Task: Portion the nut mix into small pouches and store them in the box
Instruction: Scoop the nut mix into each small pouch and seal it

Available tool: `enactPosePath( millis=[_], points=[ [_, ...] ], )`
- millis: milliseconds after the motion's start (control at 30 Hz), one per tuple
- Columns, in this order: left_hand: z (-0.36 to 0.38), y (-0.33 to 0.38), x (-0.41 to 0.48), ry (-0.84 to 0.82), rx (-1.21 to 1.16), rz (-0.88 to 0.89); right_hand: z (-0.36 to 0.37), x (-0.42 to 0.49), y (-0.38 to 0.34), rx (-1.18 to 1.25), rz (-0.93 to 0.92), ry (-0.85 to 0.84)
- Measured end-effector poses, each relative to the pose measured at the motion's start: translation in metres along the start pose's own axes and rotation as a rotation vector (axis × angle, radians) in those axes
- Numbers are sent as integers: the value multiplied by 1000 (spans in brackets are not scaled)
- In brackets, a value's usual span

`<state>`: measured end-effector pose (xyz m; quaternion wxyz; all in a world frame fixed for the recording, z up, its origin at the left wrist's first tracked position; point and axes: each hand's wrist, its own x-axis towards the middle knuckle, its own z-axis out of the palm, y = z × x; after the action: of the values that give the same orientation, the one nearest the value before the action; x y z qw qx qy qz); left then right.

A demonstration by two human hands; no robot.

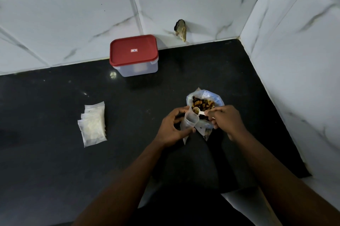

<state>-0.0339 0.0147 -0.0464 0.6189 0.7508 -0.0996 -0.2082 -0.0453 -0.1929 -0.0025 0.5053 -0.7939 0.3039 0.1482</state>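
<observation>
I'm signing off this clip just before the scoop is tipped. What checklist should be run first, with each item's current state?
1. Mouth of the pouch held open by the left hand: ok.
2. The scoop, pinched by the right hand, carries mix: ok.
3. The scoop sits at the far edge of the pouch mouth: ok.
4. The bag of nut mix stands open behind the pouch: ok.
5. The box is ready to take pouches: not ok, its red lid is on.
6. How full the pouch is: cannot tell.
</observation>
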Motion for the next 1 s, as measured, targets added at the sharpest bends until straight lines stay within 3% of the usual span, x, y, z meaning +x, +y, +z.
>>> enactPosePath(
  millis=[200, 667, 867, 1000],
  points=[
    [-4, 3, 0, -2, -3, 18, 0, -1, -2, 88, 102, 6],
    [-10, 11, 6, 62, 114, 75, -19, -9, 5, 232, 75, 23],
    [-10, 18, 8, 74, 106, 116, -28, -23, -9, 446, -20, -39],
    [-10, 20, 10, 83, 111, 124, -28, -34, -15, 406, -158, -104]
  ],
)
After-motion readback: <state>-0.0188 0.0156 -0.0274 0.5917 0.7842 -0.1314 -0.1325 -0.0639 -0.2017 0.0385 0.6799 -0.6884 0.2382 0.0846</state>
